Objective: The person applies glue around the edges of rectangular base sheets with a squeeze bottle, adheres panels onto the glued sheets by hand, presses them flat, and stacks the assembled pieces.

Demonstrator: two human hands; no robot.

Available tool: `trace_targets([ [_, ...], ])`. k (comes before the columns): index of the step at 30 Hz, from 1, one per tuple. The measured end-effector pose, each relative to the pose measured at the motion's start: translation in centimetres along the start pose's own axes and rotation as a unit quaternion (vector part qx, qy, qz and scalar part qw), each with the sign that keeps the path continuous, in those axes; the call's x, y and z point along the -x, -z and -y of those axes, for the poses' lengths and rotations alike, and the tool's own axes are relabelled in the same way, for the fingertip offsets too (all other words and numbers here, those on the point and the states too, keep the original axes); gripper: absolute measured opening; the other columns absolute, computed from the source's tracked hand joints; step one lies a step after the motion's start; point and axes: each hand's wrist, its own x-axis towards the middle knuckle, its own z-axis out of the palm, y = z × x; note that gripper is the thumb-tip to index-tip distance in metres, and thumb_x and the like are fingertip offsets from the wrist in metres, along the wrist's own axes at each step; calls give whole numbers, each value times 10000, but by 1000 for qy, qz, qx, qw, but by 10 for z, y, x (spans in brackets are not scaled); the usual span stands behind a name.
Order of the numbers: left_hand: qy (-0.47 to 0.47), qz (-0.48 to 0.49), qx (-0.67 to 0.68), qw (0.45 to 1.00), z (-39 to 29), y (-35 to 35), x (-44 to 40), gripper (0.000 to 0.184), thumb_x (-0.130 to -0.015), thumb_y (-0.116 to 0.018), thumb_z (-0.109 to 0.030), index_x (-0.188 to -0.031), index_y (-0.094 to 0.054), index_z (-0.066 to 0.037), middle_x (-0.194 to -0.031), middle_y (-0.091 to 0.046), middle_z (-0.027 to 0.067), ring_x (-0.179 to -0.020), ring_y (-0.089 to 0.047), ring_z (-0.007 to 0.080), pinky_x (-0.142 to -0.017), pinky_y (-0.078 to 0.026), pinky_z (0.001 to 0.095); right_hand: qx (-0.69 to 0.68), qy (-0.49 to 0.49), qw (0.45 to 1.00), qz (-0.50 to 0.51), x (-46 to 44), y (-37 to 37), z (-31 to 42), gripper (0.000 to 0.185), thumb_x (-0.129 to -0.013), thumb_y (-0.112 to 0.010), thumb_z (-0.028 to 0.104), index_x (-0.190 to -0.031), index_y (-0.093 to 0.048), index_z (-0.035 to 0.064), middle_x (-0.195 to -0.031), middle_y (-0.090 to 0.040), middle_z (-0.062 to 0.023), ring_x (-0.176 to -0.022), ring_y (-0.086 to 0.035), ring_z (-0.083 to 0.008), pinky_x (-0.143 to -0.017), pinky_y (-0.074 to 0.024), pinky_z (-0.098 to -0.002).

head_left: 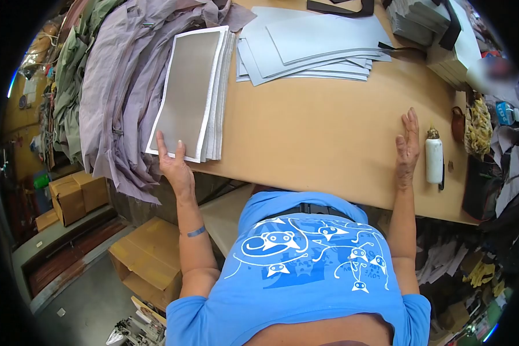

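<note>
My left hand (177, 168) is at the near edge of a stack of grey rectangular panels with white borders (191, 86). A finger and the thumb stretch apart over the top panel, and the other fingers are hard to make out. My right hand (408, 149) is on the right side of the table, fingers raised and extended, holding nothing. Just right of it is a white squeeze bottle (434, 158) with a yellowish, crusted nozzle. Pale blue-grey sheets (323, 40) lie in a loose, overlapping pile at the table's far side.
Mauve fabric pieces with zippers (118, 86) heap along the table's left side, beside green fabric (69, 109). Stacked pale blocks (447, 60) and black straps (349, 8) are at the back. Cardboard boxes (147, 254) stand on the floor at left.
</note>
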Motion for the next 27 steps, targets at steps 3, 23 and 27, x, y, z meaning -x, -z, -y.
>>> trace_targets([
  [3, -16, -1, -80, 997, -3, 1, 4, 626, -838, -585, -3, -1388, -285, -2, -1403, -328, 139, -1249, -365, 207, -1054, -272, 346, 15, 2, 1000, 8, 0, 1, 2, 624, -856, -560, 397, -1306, -419, -11, -1398, -351, -163, -1264, -372, -288, -1057, -279, -376],
  [23, -234, 236, -628, 703, 0, -92, -151, 647, -907, -305, -555, -1447, -176, -224, -1514, -124, 28, -1390, -75, 303, -1083, -36, 549, 231, 106, 967, -11, -36, 31, 29, 448, -828, -602, 185, -1235, -488, 37, -1291, -482, -148, -1174, -469, -312, -993, -357, -379],
  [27, -257, 197, -646, 691, 8, -94, -147, 665, -898, -289, -584, -1446, -179, -224, -1514, -126, 18, -1393, -74, 284, -1083, -30, 550, 391, 208, 890, -106, -122, 87, 35, 417, -812, -581, 98, -1218, -500, 55, -1228, -533, -135, -1135, -503, -301, -970, -376, -397],
])
